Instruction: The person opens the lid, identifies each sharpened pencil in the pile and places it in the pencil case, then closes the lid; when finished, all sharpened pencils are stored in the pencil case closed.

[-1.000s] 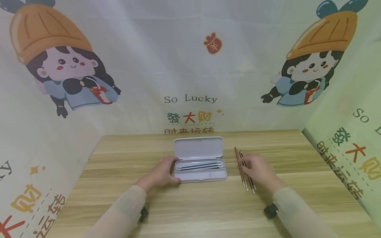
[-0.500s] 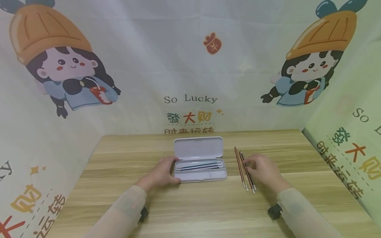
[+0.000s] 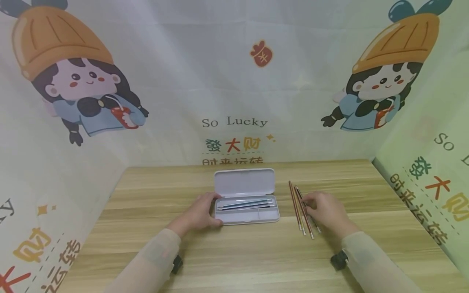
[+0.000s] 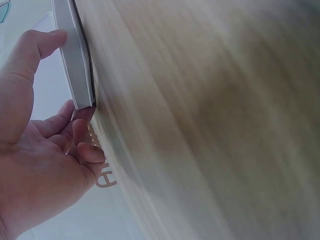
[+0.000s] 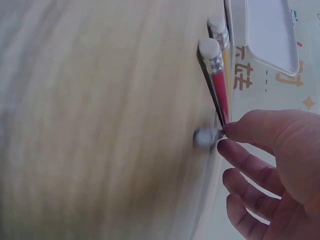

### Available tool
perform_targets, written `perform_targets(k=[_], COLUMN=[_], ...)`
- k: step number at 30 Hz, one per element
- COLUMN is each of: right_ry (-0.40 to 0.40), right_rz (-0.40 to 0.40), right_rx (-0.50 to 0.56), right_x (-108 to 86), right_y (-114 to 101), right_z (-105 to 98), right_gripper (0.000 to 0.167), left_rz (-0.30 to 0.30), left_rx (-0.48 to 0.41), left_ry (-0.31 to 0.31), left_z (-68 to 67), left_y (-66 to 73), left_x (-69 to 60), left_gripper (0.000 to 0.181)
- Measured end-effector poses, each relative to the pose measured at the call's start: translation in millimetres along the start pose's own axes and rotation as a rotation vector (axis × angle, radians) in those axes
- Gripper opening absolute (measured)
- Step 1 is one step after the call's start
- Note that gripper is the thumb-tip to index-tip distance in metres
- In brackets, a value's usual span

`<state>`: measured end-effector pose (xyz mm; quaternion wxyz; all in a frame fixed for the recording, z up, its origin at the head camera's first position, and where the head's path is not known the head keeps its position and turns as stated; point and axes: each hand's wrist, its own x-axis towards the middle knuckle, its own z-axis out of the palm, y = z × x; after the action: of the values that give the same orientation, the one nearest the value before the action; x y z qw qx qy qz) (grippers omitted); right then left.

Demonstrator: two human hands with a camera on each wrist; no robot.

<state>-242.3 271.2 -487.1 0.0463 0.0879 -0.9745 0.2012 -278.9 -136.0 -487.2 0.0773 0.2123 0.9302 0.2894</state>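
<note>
An open white pencil case lies on the table, its lid tipped back. Several pencils rest in its rear compartment. My left hand grips the case's left end; in the left wrist view the thumb lies on the case wall. Right of the case, my right hand pinches a dark pencil between thumb and index finger. Its eraser end is blurred in the right wrist view. Beside it lie several loose pencils, including a red one and a yellow one.
The wood-grain table ends at a printed cloth backdrop behind and at both sides. Small black devices sit at both wrists, the right one near the table surface.
My right hand has shifted right across the loose pencils. The dark pencil's eraser end has swung right, away from the red one. The left hand and the case have stayed put.
</note>
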Motion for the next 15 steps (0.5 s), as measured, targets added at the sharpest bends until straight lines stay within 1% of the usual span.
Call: perform_targets(k=[15], right_ry=[-0.049], right_rz=[0.067], right_rx=[-0.049], right_x=[1.2], right_y=[-4.1], right_z=[-2.2], right_gripper=[0.029], left_rz=[-0.004], left_rx=[0.000], left_ry=[0.004], left_z=[-0.5], left_y=[0.3], left_x=[-1.4], left_gripper=[0.084])
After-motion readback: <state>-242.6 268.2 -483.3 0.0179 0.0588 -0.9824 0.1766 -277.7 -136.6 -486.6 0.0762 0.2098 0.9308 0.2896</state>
